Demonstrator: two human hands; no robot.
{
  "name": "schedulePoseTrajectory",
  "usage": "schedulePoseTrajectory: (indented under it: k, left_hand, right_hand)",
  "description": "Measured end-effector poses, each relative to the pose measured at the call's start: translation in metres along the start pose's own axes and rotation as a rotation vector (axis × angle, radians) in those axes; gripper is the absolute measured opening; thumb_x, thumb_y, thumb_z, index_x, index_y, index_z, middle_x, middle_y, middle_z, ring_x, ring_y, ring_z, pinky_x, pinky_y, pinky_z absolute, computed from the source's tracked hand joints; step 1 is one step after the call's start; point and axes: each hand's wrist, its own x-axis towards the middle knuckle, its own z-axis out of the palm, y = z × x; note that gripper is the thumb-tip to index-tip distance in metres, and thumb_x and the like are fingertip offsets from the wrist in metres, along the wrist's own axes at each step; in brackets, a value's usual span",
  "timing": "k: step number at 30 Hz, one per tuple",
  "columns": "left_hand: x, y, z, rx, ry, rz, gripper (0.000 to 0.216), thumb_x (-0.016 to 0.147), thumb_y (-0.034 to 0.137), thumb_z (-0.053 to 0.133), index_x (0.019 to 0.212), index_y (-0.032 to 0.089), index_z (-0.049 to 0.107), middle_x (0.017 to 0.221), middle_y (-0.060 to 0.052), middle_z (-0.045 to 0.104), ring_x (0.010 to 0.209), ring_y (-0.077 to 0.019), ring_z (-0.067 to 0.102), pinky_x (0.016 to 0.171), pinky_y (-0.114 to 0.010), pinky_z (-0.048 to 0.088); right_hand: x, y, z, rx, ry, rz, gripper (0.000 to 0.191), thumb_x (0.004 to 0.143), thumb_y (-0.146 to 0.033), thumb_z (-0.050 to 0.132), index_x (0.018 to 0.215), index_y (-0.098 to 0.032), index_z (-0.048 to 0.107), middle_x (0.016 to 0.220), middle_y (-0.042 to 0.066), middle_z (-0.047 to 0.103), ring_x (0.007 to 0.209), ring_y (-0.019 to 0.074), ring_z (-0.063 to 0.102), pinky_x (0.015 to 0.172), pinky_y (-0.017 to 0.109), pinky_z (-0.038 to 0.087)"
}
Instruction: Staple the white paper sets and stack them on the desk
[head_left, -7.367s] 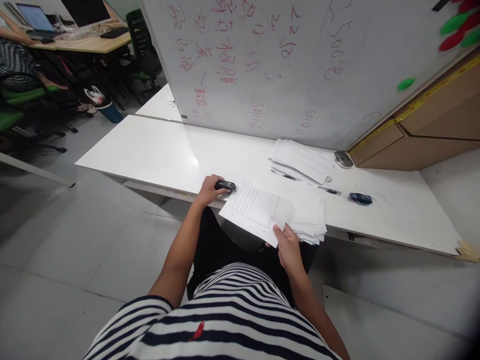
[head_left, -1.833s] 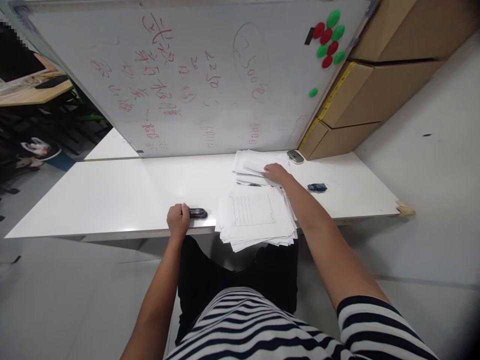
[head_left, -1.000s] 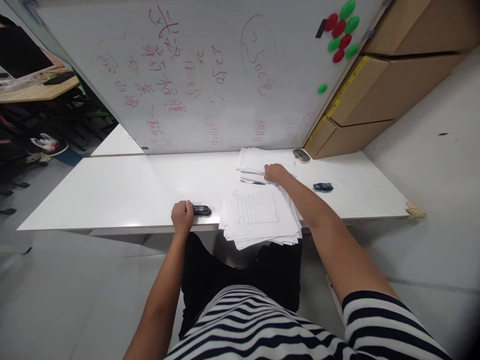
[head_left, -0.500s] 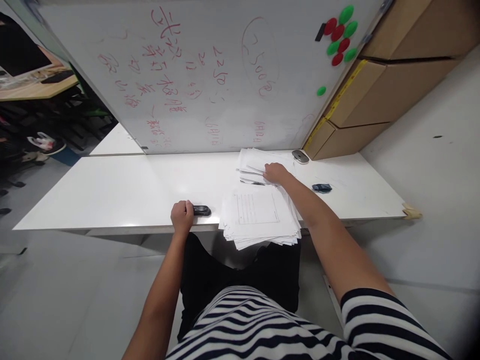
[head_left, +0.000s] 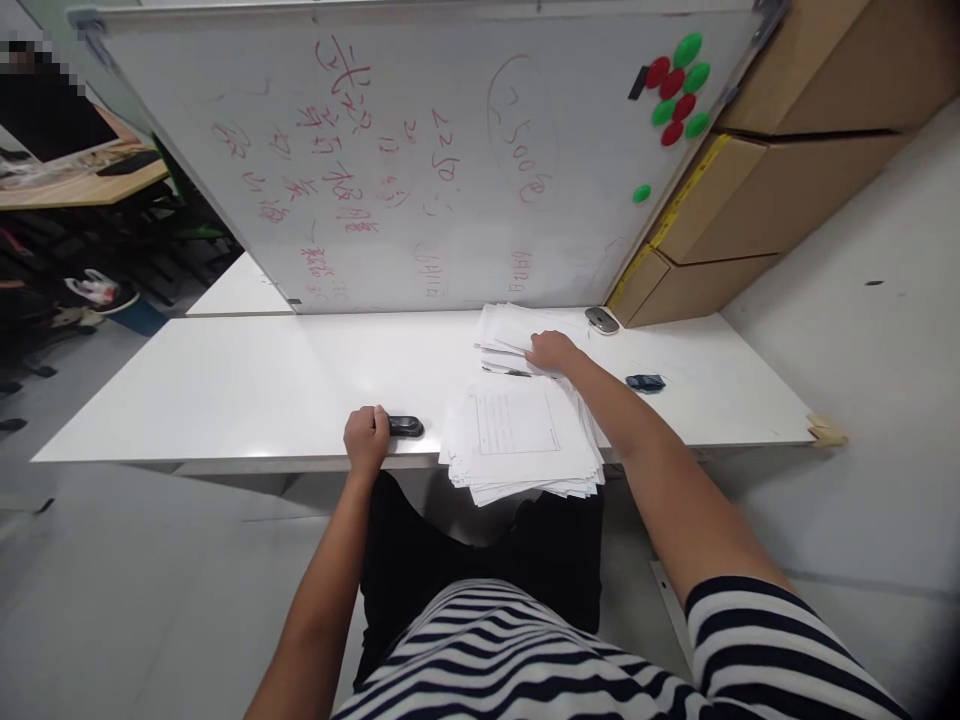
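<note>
My left hand is wrapped round one end of a black stapler, which lies on the white table near its front edge. My right hand reaches over to the rear pile of papers, its fingers closed at the sheets there; the fingertips are partly hidden. Closer to me, a thick, uneven stack of papers hangs a little over the table's edge. Its top sheet bears a printed frame with lines of text.
A whiteboard with red writing and round magnets stands along the table's back. A grey mouse and a small dark blue packet lie on the white table to the right. Cardboard boxes are stacked at the back right.
The view has tilted slightly, so the scene sits a little lower. Both hands keep almost the same places on the stapler and the rear papers.
</note>
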Motion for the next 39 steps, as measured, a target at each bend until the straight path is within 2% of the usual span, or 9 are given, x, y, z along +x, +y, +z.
schedulePoseTrajectory:
  k: [17,22,27,30,32,34,36,37,39]
  left_hand:
    - [0.000,0.001,-0.001,-0.019,0.005,-0.015,0.031,0.093,0.031,0.034,0.067,0.023,0.048,0.068,-0.005,0.054,0.075,-0.0210,0.048,0.068,-0.034,0.030]
    - [-0.001,-0.001,0.001,-0.010,0.020,-0.012,0.030,0.093,0.031,0.035,0.067,0.023,0.047,0.067,-0.004,0.053,0.075,-0.0209,0.049,0.067,-0.033,0.031]
    - [0.000,0.000,0.002,-0.008,0.026,-0.034,0.031,0.092,0.031,0.035,0.063,0.022,0.045,0.067,-0.005,0.052,0.074,-0.0209,0.049,0.069,-0.033,0.033]
    - [0.000,-0.001,0.001,-0.032,0.046,-0.095,0.031,0.092,0.032,0.036,0.066,0.021,0.049,0.069,-0.006,0.054,0.078,-0.0219,0.051,0.075,-0.035,0.035]
    - [-0.002,-0.001,-0.002,-0.091,0.100,-0.112,0.025,0.091,0.033,0.038,0.079,0.019,0.056,0.081,-0.009,0.059,0.089,-0.0233,0.053,0.082,-0.038,0.036]
    - [-0.005,0.005,-0.008,-0.171,0.204,-0.100,0.026,0.090,0.034,0.042,0.103,0.017,0.055,0.108,-0.015,0.058,0.111,-0.0257,0.049,0.092,-0.041,0.035]
    - [-0.007,0.020,-0.018,-0.277,0.313,-0.098,0.043,0.089,0.040,0.042,0.124,0.015,0.043,0.133,-0.019,0.044,0.128,-0.0266,0.037,0.098,-0.042,0.035]
    - [-0.008,0.032,-0.026,-0.352,0.340,-0.107,0.049,0.090,0.044,0.038,0.131,0.016,0.036,0.139,-0.019,0.037,0.132,-0.0262,0.034,0.099,-0.042,0.035]
    - [-0.007,0.060,-0.045,-0.580,0.264,-0.112,0.052,0.095,0.048,0.021,0.137,0.020,0.027,0.142,-0.017,0.036,0.128,-0.0233,0.041,0.097,-0.040,0.039]
  right_hand:
    - [0.003,-0.009,0.007,-0.046,-0.026,-0.027,0.032,0.092,-0.026,0.044,0.114,-0.008,0.059,0.110,0.021,0.064,0.104,0.0280,0.061,0.087,0.037,0.044]
    - [-0.002,-0.012,0.004,-0.012,-0.016,0.035,0.034,0.092,-0.037,0.054,0.116,-0.014,0.057,0.114,0.010,0.061,0.099,0.0203,0.060,0.087,0.040,0.049]
    - [-0.014,-0.012,-0.015,0.042,0.081,0.112,0.028,0.091,-0.019,0.044,0.112,-0.006,0.057,0.102,0.022,0.065,0.097,0.0285,0.063,0.080,0.036,0.046]
    - [-0.038,-0.018,-0.032,0.066,0.188,0.167,0.038,0.096,-0.022,0.026,0.120,-0.006,0.051,0.104,0.024,0.065,0.100,0.0318,0.062,0.079,0.038,0.045]
    - [-0.068,-0.026,-0.039,0.151,0.291,0.181,0.047,0.099,-0.029,0.013,0.124,-0.010,0.047,0.104,0.021,0.066,0.100,0.0298,0.062,0.080,0.036,0.045]
    - [-0.108,-0.039,-0.039,0.499,0.487,0.164,0.054,0.099,-0.040,0.009,0.123,-0.015,0.049,0.102,0.017,0.067,0.100,0.0272,0.062,0.079,0.034,0.047]
    - [-0.151,-0.052,-0.030,0.845,0.645,0.096,0.055,0.097,-0.048,0.010,0.128,-0.020,0.046,0.114,0.013,0.065,0.107,0.0251,0.060,0.082,0.033,0.048]
    - [-0.171,-0.059,-0.023,0.985,0.669,0.056,0.055,0.097,-0.051,0.012,0.131,-0.022,0.044,0.118,0.012,0.063,0.110,0.0249,0.059,0.083,0.035,0.049]
    - [-0.203,-0.073,-0.009,1.177,0.613,0.007,0.056,0.094,-0.057,0.018,0.131,-0.026,0.045,0.112,0.010,0.066,0.106,0.0268,0.061,0.081,0.039,0.051]
